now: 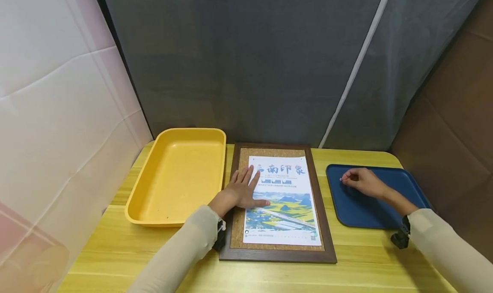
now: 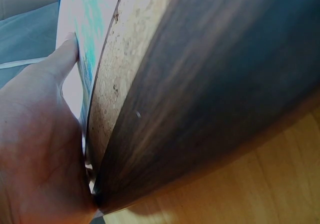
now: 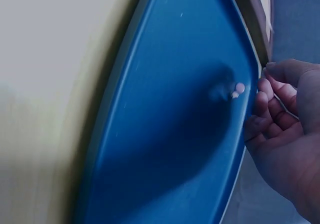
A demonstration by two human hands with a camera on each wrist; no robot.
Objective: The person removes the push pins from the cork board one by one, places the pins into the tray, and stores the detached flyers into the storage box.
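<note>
My left hand (image 1: 244, 190) lies flat with spread fingers on a printed poster (image 1: 283, 220), over its left edge. The poster rests on a cork board (image 1: 236, 237) with a dark wooden frame (image 1: 277, 255). In the left wrist view the thumb (image 2: 67, 54) lies along the paper. My right hand (image 1: 363, 181) is over the left part of a blue tray (image 1: 369, 218), fingers curled and thumb tip close to the forefinger. A small pale push pin (image 3: 239, 88) shows inside the tray in the right wrist view, just beside the fingertips; nothing shows clearly between them.
A yellow tray (image 1: 192, 173) with a raised rim stands left of the board. All of it sits on a light wooden table (image 1: 366, 258). A grey curtain (image 1: 239, 70) hangs behind, with a white sheet (image 1: 57, 113) at left and a brown one (image 1: 458, 113) at right.
</note>
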